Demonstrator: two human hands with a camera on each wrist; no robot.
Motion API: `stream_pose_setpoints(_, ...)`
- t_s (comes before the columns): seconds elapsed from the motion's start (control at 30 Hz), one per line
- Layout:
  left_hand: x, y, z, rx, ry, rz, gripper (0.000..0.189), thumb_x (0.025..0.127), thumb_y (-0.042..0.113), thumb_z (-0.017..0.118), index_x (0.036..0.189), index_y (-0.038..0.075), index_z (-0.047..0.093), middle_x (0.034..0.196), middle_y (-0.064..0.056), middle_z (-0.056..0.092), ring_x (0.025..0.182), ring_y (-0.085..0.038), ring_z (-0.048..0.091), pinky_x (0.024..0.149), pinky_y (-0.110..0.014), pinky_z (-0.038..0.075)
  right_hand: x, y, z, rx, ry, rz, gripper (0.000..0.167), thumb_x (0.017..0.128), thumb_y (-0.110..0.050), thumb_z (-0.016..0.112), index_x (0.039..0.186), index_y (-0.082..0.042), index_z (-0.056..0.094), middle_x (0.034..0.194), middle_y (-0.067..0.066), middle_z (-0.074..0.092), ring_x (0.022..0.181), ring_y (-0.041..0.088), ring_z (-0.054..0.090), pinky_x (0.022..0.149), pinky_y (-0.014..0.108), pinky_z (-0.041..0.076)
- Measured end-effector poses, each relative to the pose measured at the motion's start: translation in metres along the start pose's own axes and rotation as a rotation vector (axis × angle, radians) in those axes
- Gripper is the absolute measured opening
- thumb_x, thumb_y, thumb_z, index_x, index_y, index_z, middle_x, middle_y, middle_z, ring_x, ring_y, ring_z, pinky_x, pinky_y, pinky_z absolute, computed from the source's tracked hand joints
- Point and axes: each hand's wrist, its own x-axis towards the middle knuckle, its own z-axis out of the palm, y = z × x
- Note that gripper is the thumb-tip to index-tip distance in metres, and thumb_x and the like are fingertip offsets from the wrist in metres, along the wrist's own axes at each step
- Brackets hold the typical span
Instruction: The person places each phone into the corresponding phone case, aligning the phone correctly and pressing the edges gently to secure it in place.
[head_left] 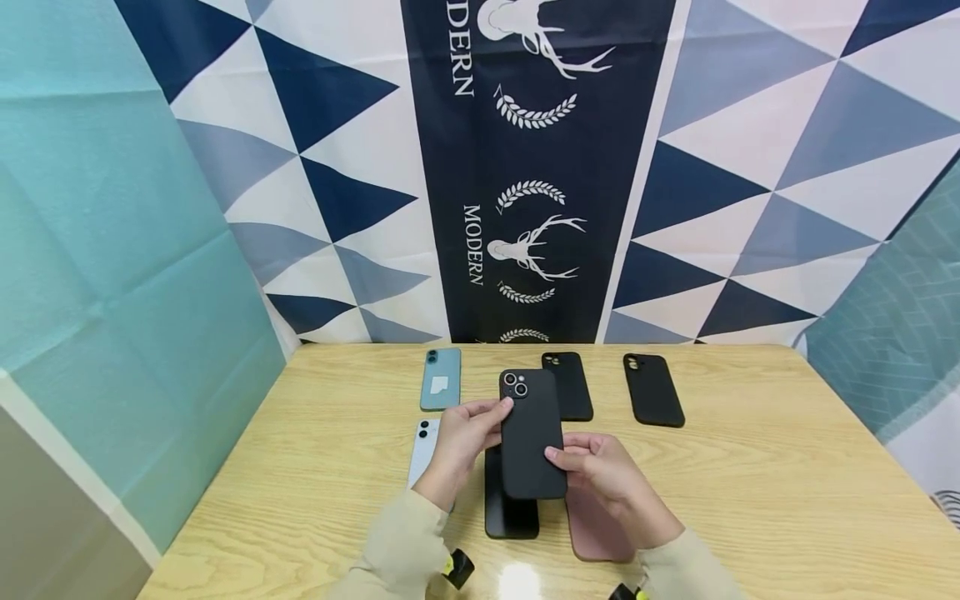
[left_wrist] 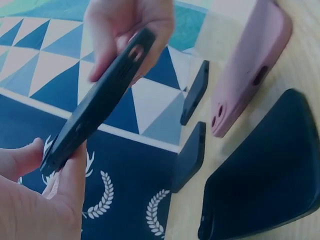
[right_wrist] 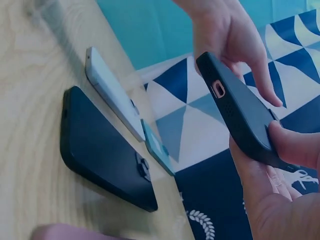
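Both hands hold up a phone in a black case (head_left: 534, 446), its back with two ringed camera lenses turned toward me. My left hand (head_left: 463, 440) pinches it by the edge beside the cameras. Lower down on the opposite long edge, my right hand (head_left: 603, 471) grips it with the thumb on the back. In the right wrist view a pinkish port shows through the end cutout of the cased phone (right_wrist: 235, 112). A black phone-shaped slab (head_left: 512, 521) lies beneath it on the table, partly hidden. Near the right hand lies a pink phone case (head_left: 596, 533).
Two black phone cases (head_left: 654, 392) lie at the back of the wooden table (head_left: 750, 475). To the left are a blue phone (head_left: 442, 375) with a white patch and a pale phone (head_left: 422, 450), partly covered by the left hand. Patterned cloth (head_left: 540, 167) hangs behind.
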Motion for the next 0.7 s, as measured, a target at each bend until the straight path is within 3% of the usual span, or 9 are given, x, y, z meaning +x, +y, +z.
stream_pose_setpoints(0.23, -0.012, -0.007, 0.002, 0.027, -0.062, 0.014, 0.033, 0.085, 0.015, 0.072, 0.11, -0.007, 0.067, 0.096, -0.014, 0.076, 0.07, -0.006, 0.069, 0.074, -0.025, 0.06, 0.004, -0.012, -0.006, -0.011, 0.052, -0.006, 0.037, 0.089, -0.01, 0.066, 0.119, 0.011, 0.059, 0.082, -0.007, 0.074, 0.075, 0.006, 0.071, 0.071, 0.022, 0.059)
stream_pose_setpoints(0.4, -0.017, -0.01, 0.004, 0.091, -0.105, 0.013, 0.035, 0.085, 0.015, 0.073, 0.113, -0.006, 0.067, 0.103, -0.019, 0.074, 0.08, -0.009, 0.072, 0.079, -0.029, 0.06, 0.004, -0.015, -0.01, 0.012, 0.075, -0.01, 0.031, 0.089, -0.008, 0.066, 0.116, 0.008, 0.061, 0.081, -0.007, 0.074, 0.074, 0.006, 0.071, 0.07, 0.022, 0.059)
stream_pose_setpoints(0.7, -0.007, -0.015, 0.006, 0.092, -0.058, -0.028, 0.031, 0.083, 0.01, 0.074, 0.11, -0.005, 0.069, 0.101, -0.019, 0.074, 0.076, -0.011, 0.072, 0.078, -0.03, 0.061, 0.01, -0.01, -0.015, -0.054, 0.049, 0.014, 0.053, 0.09, -0.012, 0.066, 0.131, 0.015, 0.045, 0.089, -0.007, 0.071, 0.081, 0.003, 0.069, 0.078, 0.021, 0.057)
